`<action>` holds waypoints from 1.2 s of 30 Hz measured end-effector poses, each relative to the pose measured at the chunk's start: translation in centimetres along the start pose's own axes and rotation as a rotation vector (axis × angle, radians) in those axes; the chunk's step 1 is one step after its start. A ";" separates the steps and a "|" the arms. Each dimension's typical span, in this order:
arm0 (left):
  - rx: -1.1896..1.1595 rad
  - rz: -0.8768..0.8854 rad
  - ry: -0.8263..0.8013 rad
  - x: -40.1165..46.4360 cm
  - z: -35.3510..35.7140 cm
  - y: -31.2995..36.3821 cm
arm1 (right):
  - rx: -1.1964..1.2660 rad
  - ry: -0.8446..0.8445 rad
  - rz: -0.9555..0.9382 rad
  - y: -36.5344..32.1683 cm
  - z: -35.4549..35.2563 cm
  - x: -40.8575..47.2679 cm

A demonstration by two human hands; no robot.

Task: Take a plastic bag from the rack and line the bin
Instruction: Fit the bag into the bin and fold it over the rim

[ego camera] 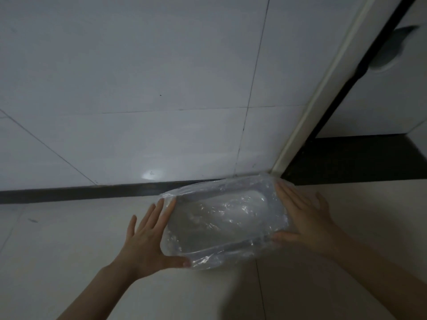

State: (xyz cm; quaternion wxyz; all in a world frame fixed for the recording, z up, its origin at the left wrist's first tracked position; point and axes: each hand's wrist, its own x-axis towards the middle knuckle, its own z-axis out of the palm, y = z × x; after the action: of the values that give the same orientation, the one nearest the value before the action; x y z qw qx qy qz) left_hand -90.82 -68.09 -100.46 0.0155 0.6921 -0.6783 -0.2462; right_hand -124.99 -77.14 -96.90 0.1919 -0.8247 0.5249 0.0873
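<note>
A small grey rectangular bin (233,247) stands on the floor against the wall. A clear plastic bag (221,213) lines its inside and is folded out over the rim on all sides. My left hand (147,239) lies flat against the bin's left side, fingers spread, with the thumb along the front edge on the bag. My right hand (307,220) rests flat on the bin's right side over the bag, fingers spread and thumb at the front right corner. Neither hand is closed around anything.
A white tiled wall (138,88) with a dark baseboard (80,192) rises just behind the bin. A white door frame (307,116) and a dark threshold (346,158) are at the right. Pale floor tiles (57,250) surround the bin.
</note>
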 end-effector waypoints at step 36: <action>-0.716 -0.120 0.177 0.7 -0.8 1.0 | 0.261 0.030 0.096 -0.2 -1.3 3.2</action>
State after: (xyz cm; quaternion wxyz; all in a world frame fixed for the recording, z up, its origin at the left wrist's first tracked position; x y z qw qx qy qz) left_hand -91.52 -69.08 -99.62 0.3006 0.7000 -0.5037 -0.4074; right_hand -123.50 -80.27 -96.78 0.2853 -0.7677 0.5736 0.0150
